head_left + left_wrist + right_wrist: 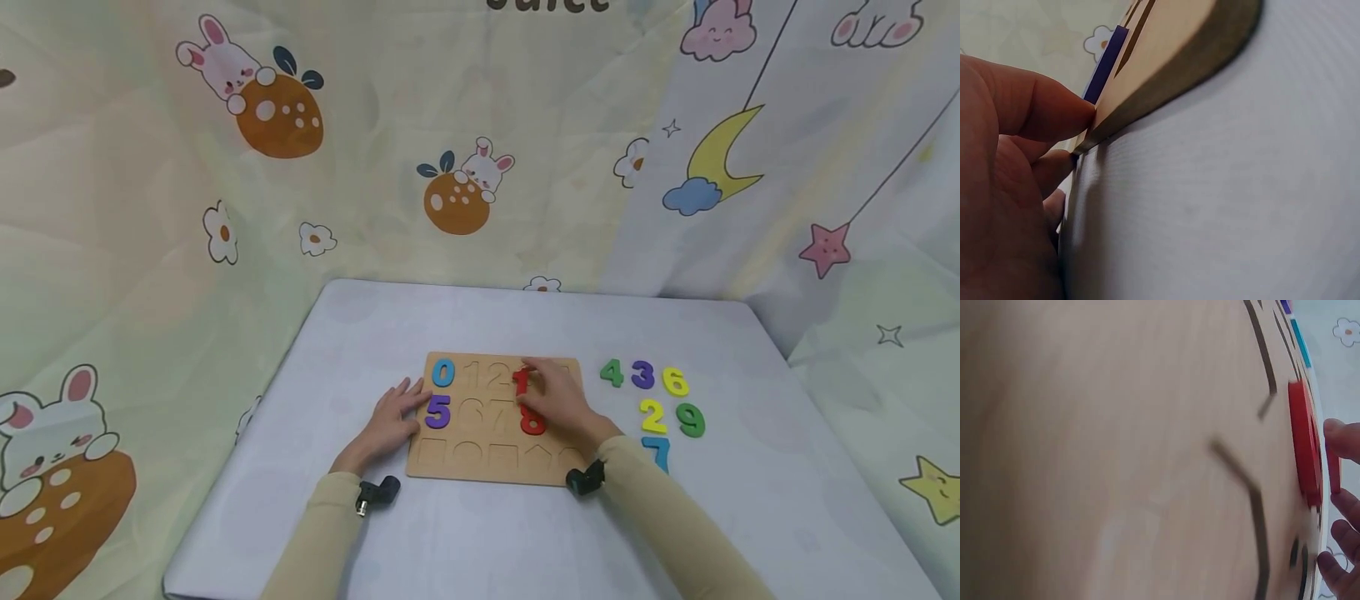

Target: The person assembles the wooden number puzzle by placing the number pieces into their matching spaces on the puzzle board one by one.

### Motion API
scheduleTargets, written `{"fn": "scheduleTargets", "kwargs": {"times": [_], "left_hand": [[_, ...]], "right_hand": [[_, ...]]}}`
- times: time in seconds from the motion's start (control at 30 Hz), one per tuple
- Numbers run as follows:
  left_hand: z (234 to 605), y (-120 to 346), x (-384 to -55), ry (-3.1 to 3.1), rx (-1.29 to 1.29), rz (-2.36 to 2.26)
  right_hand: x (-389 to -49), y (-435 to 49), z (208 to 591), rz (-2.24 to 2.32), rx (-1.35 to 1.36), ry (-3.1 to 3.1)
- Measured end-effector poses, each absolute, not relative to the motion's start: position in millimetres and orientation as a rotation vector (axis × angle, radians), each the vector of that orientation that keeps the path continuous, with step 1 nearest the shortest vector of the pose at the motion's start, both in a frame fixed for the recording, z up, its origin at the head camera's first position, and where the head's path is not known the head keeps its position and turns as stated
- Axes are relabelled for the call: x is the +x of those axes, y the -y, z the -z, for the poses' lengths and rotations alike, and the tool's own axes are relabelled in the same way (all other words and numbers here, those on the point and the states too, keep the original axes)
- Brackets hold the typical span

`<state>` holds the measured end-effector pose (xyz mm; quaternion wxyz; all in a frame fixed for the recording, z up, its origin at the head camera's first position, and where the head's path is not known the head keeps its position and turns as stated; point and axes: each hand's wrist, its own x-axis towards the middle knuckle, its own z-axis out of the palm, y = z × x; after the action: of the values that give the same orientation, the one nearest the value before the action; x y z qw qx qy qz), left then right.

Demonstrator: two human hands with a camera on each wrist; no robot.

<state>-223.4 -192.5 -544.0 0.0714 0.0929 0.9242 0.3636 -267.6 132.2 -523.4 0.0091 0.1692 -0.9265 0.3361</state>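
Observation:
A wooden number puzzle board [457, 450] lies on the table with shaped recesses. A blue 0 [443, 372], a purple 5 [438, 412] and a red 8 [532, 422] sit on it. My right hand [558, 398] pinches a red number 1 [521, 381] between thumb and fingers over the board's upper right part, just above the 8. In the right wrist view, the pinched red piece [1334, 465] is seen edge-on beside the 8 [1304, 440]. My left hand [392, 419] touches the board's left edge with extended fingers, near the 5.
To the right of the board lie loose numbers: a green 4 [611, 372], purple 3 [642, 374], yellow 6 [675, 382], yellow 2 [653, 416], green 9 [690, 420] and blue 7 [657, 454]. A printed cloth [375, 192] hangs behind the white-covered table [465, 542].

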Motion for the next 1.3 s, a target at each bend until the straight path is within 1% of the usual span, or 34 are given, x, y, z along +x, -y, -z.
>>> {"fn": "scheduleTargets", "kwargs": {"times": [0.57, 1.0, 1.3], "left_hand": [[547.9, 195.5, -223.2, -2.792, 0.280, -1.103], [541.5, 191.0, -227.3, -2.776, 0.277, -1.112], [543.5, 195.4, -222.9, -2.779, 0.292, -1.110]], "right_hand": [[-277.1, -92.4, 531.1, -1.051, 0.587, 2.912], [-280.9, -79.8, 526.6, -1.043, 0.539, 2.880], [-292.6, -66.6, 536.6, -0.999, 0.537, 2.882]]}}
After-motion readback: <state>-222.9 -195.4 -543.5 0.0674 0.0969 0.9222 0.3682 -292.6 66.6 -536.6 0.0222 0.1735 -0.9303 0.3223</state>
